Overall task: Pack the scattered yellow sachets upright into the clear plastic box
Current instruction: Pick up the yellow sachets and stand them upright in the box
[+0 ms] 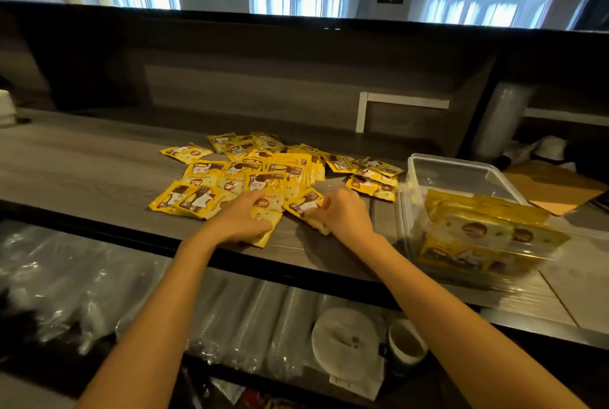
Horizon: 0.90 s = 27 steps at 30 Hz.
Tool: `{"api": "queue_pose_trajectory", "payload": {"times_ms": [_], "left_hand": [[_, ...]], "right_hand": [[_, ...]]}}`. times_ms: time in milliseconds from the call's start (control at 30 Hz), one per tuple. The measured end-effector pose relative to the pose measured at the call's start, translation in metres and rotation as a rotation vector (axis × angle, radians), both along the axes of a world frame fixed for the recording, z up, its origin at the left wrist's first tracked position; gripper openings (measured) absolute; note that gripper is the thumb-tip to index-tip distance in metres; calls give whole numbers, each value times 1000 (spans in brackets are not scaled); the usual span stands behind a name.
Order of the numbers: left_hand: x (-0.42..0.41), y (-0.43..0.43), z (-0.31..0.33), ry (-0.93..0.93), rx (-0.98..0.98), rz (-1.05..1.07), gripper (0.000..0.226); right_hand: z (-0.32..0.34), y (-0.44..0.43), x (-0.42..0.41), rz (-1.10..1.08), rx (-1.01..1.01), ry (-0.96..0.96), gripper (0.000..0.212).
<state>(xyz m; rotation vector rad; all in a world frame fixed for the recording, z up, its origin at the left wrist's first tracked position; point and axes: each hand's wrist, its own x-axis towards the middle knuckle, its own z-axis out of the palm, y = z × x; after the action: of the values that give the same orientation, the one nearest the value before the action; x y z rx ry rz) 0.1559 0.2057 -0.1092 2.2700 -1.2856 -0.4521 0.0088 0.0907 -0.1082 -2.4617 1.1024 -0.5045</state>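
Several yellow sachets [263, 168] lie scattered flat across the grey wooden counter [82, 165]. My left hand [242, 217] grips a small stack of sachets [268, 225] near the counter's front edge. Beside it, my right hand [342, 211] pinches another sachet [304, 206], its fingers curled round the packet. The clear plastic box [458, 171] stands to the right of both hands. A row of sachets [478, 230] stands upright in its near half; the far half looks bare.
A raised dark back wall runs behind the counter. A brown board [557, 188] and a plastic-wrapped roll [501, 118] lie right of the box. Below the counter's front edge are sleeves of clear cups [230, 316], a white lid [346, 339] and a cup [407, 342].
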Motion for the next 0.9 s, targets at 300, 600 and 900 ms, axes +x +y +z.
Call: {"api": "queue_pose_trajectory", "payload": {"times_ms": [300,600,900], "left_hand": [[-2,-31,0,-35,-43,-42,48],[-22,-62,-7,-119,-83,43,39],[-43,-74,-11,30,-191,-184,38]], "right_hand": [[6,-16,-12,-151,71,180,82],[20,-14,-15,-244,25,-47,50],[34,-8,-28,-201,-147,-55,48]]}}
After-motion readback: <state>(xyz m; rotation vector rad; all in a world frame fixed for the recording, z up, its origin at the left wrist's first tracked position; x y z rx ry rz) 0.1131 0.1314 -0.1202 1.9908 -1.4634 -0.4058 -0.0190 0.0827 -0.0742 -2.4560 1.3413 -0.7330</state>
